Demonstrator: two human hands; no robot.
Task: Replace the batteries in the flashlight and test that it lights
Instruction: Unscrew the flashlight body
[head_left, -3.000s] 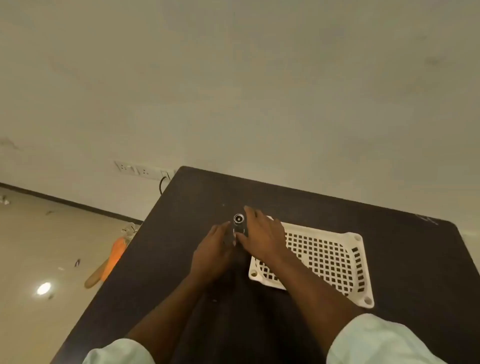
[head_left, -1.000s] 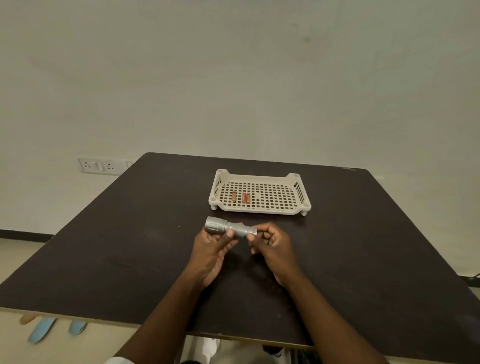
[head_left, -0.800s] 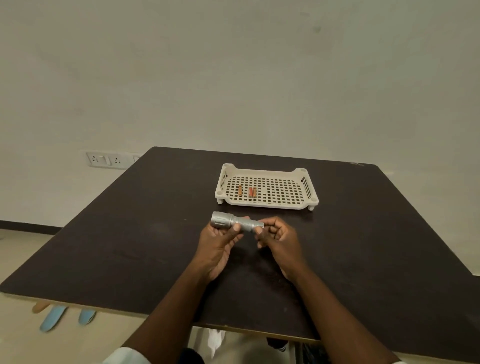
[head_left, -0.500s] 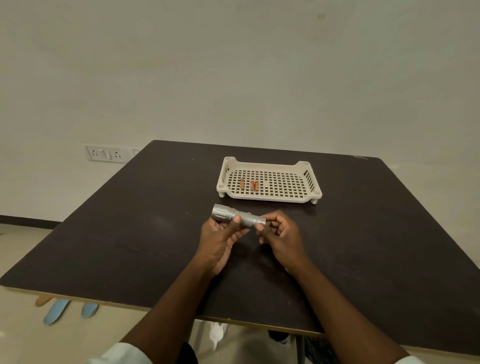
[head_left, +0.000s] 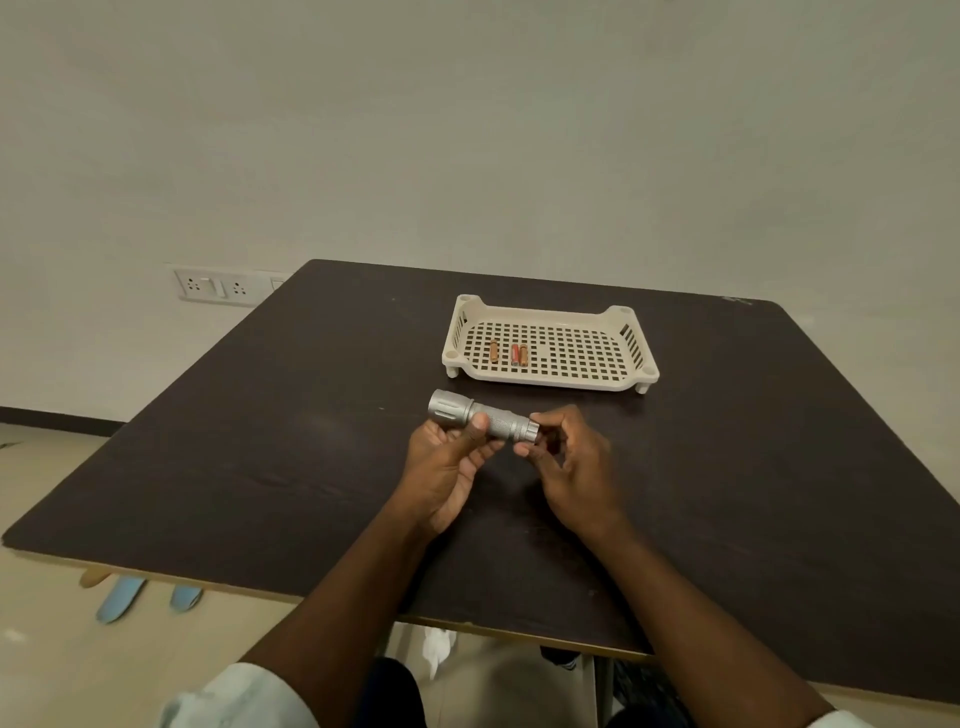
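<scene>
Since half a second ago little has changed: the silver flashlight (head_left: 480, 419) is still held level above the dark table (head_left: 260, 457), head pointing left. The left hand (head_left: 447, 467) stays wrapped around the barrel, thumb on top; the right hand (head_left: 569, 467) keeps pinching the tail cap with its fingertips (head_left: 537, 418). Behind them, the cream tray (head_left: 550, 382) holds three batteries (head_left: 511, 354), their labels too small to read. No writing shows on the flashlight. The lens faces away, unseen.
</scene>
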